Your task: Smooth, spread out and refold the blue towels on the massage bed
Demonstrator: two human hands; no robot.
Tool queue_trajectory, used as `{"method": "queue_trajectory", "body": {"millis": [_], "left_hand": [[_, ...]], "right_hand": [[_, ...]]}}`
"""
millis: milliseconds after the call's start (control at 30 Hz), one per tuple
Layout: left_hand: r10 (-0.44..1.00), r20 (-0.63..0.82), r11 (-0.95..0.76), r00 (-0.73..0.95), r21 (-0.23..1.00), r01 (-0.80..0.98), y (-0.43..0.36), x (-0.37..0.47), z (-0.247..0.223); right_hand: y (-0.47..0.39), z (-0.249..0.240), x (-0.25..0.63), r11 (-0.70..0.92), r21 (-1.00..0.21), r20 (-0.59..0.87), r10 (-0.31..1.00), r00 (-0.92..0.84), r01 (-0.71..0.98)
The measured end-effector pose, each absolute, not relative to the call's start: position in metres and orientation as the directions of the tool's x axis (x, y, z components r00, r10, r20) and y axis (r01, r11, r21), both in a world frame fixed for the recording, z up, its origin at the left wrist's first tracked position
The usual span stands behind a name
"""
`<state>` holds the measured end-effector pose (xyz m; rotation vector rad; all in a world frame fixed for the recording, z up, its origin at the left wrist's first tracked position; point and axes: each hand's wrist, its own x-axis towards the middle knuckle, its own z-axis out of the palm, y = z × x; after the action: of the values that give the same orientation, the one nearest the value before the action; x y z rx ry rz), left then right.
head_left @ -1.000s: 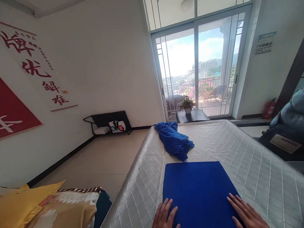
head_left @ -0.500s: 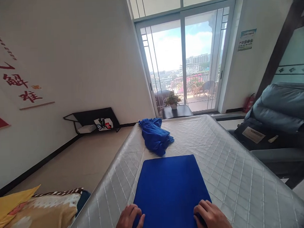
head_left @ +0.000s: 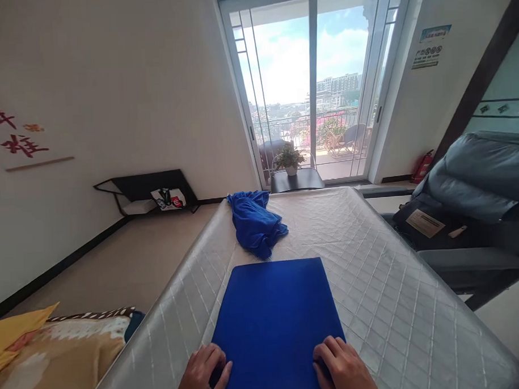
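Note:
A flat blue cushion [head_left: 276, 319] with rounded corners lies on the quilted silver-white mattress [head_left: 374, 304]. At its near left edge my left hand [head_left: 204, 371] has its fingers curled over the side, thumb on or close to the top. My right hand [head_left: 341, 363] grips the near right edge in the same way, its fingers bent and the thumb tucked low. Just beyond the cushion's far edge rests a crumpled blue cloth [head_left: 255, 224], touched by neither hand.
A potted plant [head_left: 290, 159] stands on a dark chair [head_left: 296, 180] past the mattress, before the sliding glass door [head_left: 313, 90]. To the right is a grey armchair [head_left: 476, 192] with a black bag [head_left: 435, 222]. Pillows [head_left: 73, 351] lie at lower left.
The view has tilted down slightly and shifted, so the scene sits a little higher and further left. Both hands keep their places at the cushion's edges.

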<state>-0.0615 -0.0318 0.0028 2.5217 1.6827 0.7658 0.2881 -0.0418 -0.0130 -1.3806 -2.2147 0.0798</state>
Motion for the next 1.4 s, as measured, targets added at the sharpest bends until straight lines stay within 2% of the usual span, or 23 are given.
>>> {"method": "queue_trajectory", "body": {"millis": [367, 633, 867, 1000, 1133, 1267, 1400], "left_hand": [[0.821, 0.360, -0.514, 0.444, 0.126, 0.848, -0.039, -0.051, 0.012], [0.908, 0.150, -0.420, 0.392, 0.295, 0.859, -0.057, -0.041, 0.026], [0.945, 0.053, -0.316, 0.321, 0.391, 0.864, -0.063, -0.047, 0.026], [0.956, 0.088, -0.290, 0.279, 0.412, 0.864, -0.064, -0.049, 0.022], [0.946, 0.193, -0.318, 0.262, 0.384, 0.867, -0.066, -0.052, 0.012], [0.880, 0.364, -0.404, 0.305, 0.238, 0.883, -0.066, -0.060, -0.004], [0.753, 0.539, -0.476, 0.378, 0.049, 0.878, -0.064, -0.071, -0.010]], "right_hand": [[-0.062, 0.016, 0.308, 0.519, -0.324, 0.297, 0.849, -0.436, 0.791], [-0.082, 0.022, 0.340, 0.554, -0.229, 0.287, 0.824, -0.488, 0.801], [-0.077, 0.022, 0.335, 0.612, -0.112, 0.424, 0.742, -0.520, 0.783], [-0.072, 0.031, 0.331, 0.615, -0.106, 0.497, 0.713, -0.494, 0.781], [-0.068, 0.049, 0.330, 0.622, -0.151, 0.522, 0.710, -0.472, 0.768], [-0.065, 0.063, 0.332, 0.640, -0.192, 0.509, 0.713, -0.482, 0.744], [-0.066, 0.066, 0.338, 0.655, -0.208, 0.490, 0.713, -0.502, 0.727]]}}
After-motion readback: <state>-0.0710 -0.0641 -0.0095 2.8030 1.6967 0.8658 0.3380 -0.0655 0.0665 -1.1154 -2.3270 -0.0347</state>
